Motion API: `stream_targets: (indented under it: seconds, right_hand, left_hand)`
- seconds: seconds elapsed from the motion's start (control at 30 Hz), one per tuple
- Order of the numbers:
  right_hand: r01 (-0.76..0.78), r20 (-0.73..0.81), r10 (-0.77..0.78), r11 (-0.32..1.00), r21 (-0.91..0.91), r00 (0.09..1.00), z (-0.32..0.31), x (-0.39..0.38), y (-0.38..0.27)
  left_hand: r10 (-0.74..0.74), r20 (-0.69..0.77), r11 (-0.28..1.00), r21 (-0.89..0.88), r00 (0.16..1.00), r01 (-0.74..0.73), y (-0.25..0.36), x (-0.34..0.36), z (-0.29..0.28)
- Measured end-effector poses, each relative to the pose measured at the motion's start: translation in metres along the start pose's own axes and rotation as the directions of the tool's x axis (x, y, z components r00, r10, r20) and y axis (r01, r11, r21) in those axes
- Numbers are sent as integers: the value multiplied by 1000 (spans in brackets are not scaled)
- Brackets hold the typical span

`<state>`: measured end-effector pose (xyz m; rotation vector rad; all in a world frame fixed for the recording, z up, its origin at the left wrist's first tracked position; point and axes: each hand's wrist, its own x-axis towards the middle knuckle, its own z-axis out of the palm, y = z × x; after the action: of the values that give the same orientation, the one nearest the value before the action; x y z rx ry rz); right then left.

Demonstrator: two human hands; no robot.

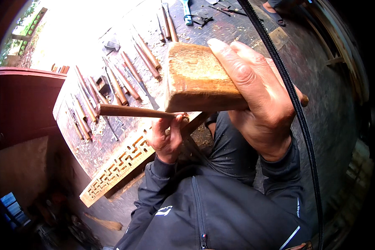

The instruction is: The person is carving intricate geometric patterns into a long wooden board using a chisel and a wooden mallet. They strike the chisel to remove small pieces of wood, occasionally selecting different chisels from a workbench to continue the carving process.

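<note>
My right hand (262,91) is wrapped round a blocky wooden mallet (200,77), raised close to the camera; a rounded handle end shows past the hand. Lower and to the left, my left hand (166,139) has its fingers closed on a carving chisel (131,111). The chisel's long brown handle points left, and its blade is hidden behind the hand and mallet. Beneath the left hand runs a pale wooden board (116,168) with a pierced, stepped pattern, lying slantwise along the table's near edge. The mallet hides part of the work and its right end.
Several wooden-handled chisels (123,81) lie in rows on the worn table (77,137) among wood chips. A blue-handled brush (186,12) lies at the far side. A black braided cable (285,79) hangs across the right. Another person's foot (274,14) shows at the top right.
</note>
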<state>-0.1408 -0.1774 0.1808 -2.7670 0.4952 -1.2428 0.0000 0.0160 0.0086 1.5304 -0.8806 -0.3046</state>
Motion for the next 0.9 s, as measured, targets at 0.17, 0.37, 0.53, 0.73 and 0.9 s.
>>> stream_targets:
  seconds: [0.17,0.37,0.53,0.73,0.9]
  right_hand:
    - [-23,42,23,1000,14,999,-2,1,-4]
    - [40,-8,-40,999,-14,999,0,7,-7]
    - [65,-28,-65,998,2,997,-8,24,-14]
    - [131,-95,-125,990,53,988,-13,37,-11]
    - [141,-135,-123,980,138,983,-9,47,-21]
  left_hand:
    - [64,-1,997,43,998,-64,-1,1,-1]
    - [288,101,875,377,952,-305,-8,0,-7]
    - [30,15,979,-202,999,-26,1,3,3]
    - [245,51,941,226,968,-250,-17,2,-4]
    - [399,108,801,444,911,-403,-3,7,-3]
